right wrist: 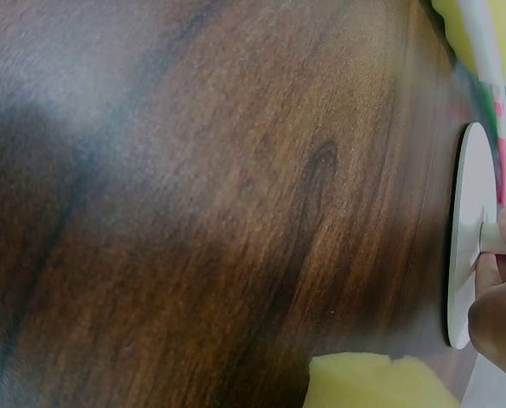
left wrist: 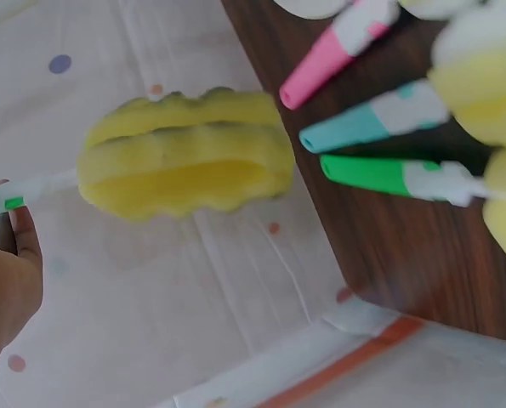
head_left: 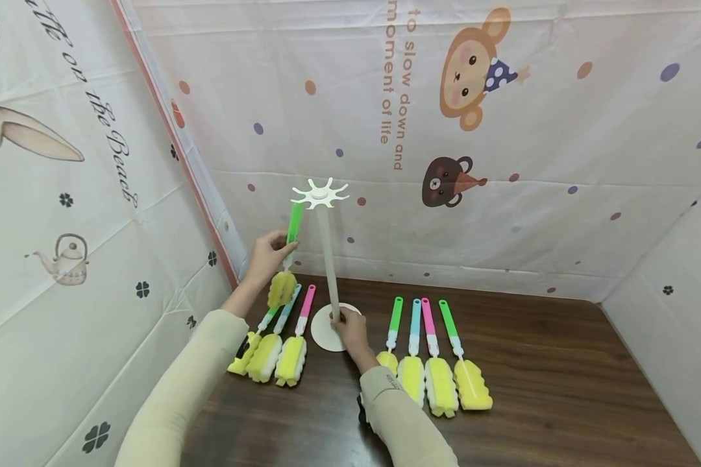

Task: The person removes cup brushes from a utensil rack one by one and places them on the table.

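Note:
In the head view my left hand (head_left: 267,255) pinches the green handle of a yellow sponge bottle brush (head_left: 282,290), its sponge end hanging down. The handle's upper end is right at the hooked top (head_left: 320,193) of a white stand. In the left wrist view the ribbed sponge (left wrist: 189,157) lies beyond the fingers, over the table's edge. My right hand (head_left: 352,332) grips the stand's pole (head_left: 328,266) low down, close above the round base (head_left: 322,332). The right wrist view shows fingers around the pole and the white base (right wrist: 472,238) edge-on.
Left of the stand lie several sponge brushes, among them a pink-handled one (head_left: 292,359). More lie on the right, including a green-handled one (head_left: 472,384) and a pink-handled one (head_left: 442,387). They rest on the dark wooden table (head_left: 561,376), with printed cloth walls (head_left: 304,130) around it.

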The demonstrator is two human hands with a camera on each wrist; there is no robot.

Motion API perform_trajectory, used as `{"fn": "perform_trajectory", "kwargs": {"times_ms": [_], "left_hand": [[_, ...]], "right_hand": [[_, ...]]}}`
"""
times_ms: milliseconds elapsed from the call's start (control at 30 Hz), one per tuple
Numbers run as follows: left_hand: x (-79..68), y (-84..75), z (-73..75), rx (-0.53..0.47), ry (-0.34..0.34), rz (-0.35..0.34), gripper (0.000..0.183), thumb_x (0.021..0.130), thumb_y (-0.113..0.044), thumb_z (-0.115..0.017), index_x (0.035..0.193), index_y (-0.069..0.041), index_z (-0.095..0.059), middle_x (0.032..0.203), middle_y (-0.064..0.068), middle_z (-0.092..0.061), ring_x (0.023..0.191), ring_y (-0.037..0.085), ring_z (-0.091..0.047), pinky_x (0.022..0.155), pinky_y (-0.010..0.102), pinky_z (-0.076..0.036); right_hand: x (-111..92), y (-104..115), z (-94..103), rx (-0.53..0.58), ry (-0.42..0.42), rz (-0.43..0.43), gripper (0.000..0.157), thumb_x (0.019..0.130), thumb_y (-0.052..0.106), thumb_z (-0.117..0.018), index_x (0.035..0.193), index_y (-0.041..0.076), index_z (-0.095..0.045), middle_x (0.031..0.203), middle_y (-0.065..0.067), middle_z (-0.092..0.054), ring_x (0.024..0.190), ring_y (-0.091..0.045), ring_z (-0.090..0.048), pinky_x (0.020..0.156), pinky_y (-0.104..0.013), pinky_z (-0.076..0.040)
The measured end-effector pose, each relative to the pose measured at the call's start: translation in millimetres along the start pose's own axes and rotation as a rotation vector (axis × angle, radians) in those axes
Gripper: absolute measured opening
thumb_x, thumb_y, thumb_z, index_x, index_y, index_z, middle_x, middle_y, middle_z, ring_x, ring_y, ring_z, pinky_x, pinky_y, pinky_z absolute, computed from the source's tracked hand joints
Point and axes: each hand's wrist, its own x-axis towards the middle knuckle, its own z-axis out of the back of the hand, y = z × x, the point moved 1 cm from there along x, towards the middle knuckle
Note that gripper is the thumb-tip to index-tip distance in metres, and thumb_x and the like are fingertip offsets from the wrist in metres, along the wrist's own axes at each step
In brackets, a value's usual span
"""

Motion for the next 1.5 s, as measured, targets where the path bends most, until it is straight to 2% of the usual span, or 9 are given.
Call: {"fn": "perform_trajectory", "kwargs": {"times_ms": [233,433,667,867,1033,1133,1233,1400,1500], "left_hand": [[-11.8,10.2,16.1,0.151,0.014,-0.01,0.022,0.097,-0.008,-0.071,0.114,0.006,-0.07,0.104,0.022,-0.073,0.093,0.033,-0.07,0.079,0.038,-0.057],[-25.6,26.8,29.9,0.298,-0.006,0.03,0.022,0.097,-0.006,-0.07,0.115,0.005,-0.069,0.105,0.023,-0.073,0.087,0.035,-0.07,0.069,0.043,-0.058],[-34.5,53.2,42.7,0.443,-0.063,0.102,0.022,0.096,-0.003,-0.067,0.114,0.01,-0.069,0.104,0.028,-0.073,0.092,0.04,-0.071,0.075,0.049,-0.058],[-45.2,67.3,49.6,0.466,-0.015,0.201,0.022,0.097,0.0,-0.062,0.114,0.014,-0.067,0.103,0.031,-0.071,0.087,0.038,-0.069,0.071,0.046,-0.057],[-55.4,87.4,48.1,0.548,0.046,0.311,0.019,0.101,-0.001,-0.059,0.112,0.011,-0.068,0.088,0.023,-0.068,0.073,0.027,-0.059,0.059,0.036,-0.05],[-60.7,101.5,43.5,0.593,0.066,0.362,0.017,0.102,-0.003,-0.058,0.107,0.009,-0.069,0.085,0.019,-0.067,0.073,0.027,-0.059,0.058,0.037,-0.05],[-64.1,113.1,38.4,0.637,0.071,0.356,0.017,0.102,-0.004,-0.058,0.105,0.008,-0.071,0.092,0.023,-0.069,0.082,0.034,-0.065,0.067,0.045,-0.054],[-65.9,124.3,32.5,0.67,0.088,0.321,0.023,0.103,-0.004,-0.057,0.117,0.009,-0.069,0.113,0.03,-0.069,0.107,0.046,-0.065,0.086,0.056,-0.053],[-64.4,128.8,30.0,0.712,0.106,0.277,0.025,0.104,-0.005,-0.054,0.115,0.011,-0.069,0.113,0.032,-0.067,0.108,0.049,-0.063,0.09,0.057,-0.052]], "right_hand": [[2,-2,-0.7,-0.026,-0.012,0.016,0.011,0.086,-0.004,-0.077,0.096,0.001,-0.077,0.097,-0.014,-0.077,0.096,-0.025,-0.07,0.083,-0.044,-0.058],[1,-2,-1.4,-0.027,-0.015,0.027,0.011,0.086,-0.004,-0.077,0.095,0.001,-0.077,0.094,-0.014,-0.077,0.092,-0.024,-0.07,0.081,-0.043,-0.059],[2,-3,-2.9,-0.032,-0.018,0.017,0.01,0.086,-0.002,-0.078,0.095,0.002,-0.077,0.094,-0.012,-0.077,0.091,-0.021,-0.069,0.081,-0.041,-0.058],[2,-4,-2.7,-0.018,-0.02,0.032,0.011,0.085,-0.003,-0.078,0.095,0.002,-0.077,0.093,-0.013,-0.077,0.091,-0.022,-0.069,0.08,-0.042,-0.059],[1,-4,-1.8,-0.025,-0.028,0.049,0.012,0.084,-0.003,-0.079,0.094,0.002,-0.077,0.092,-0.013,-0.077,0.09,-0.023,-0.07,0.079,-0.041,-0.059],[1,-4,-0.6,-0.018,-0.024,0.026,0.011,0.085,-0.003,-0.079,0.094,0.003,-0.077,0.093,-0.012,-0.077,0.092,-0.023,-0.07,0.081,-0.041,-0.059],[1,-3,0.4,-0.022,-0.024,0.028,0.011,0.085,-0.003,-0.079,0.095,0.002,-0.077,0.093,-0.013,-0.077,0.092,-0.024,-0.071,0.081,-0.042,-0.059],[0,0,1.7,-0.018,-0.017,0.028,0.012,0.084,-0.003,-0.079,0.096,0.0,-0.077,0.092,-0.013,-0.077,0.091,-0.025,-0.072,0.078,-0.041,-0.059],[0,1,1.8,-0.018,-0.018,0.024,0.011,0.085,-0.002,-0.079,0.096,0.001,-0.077,0.092,-0.012,-0.077,0.091,-0.024,-0.072,0.078,-0.04,-0.059]]}}
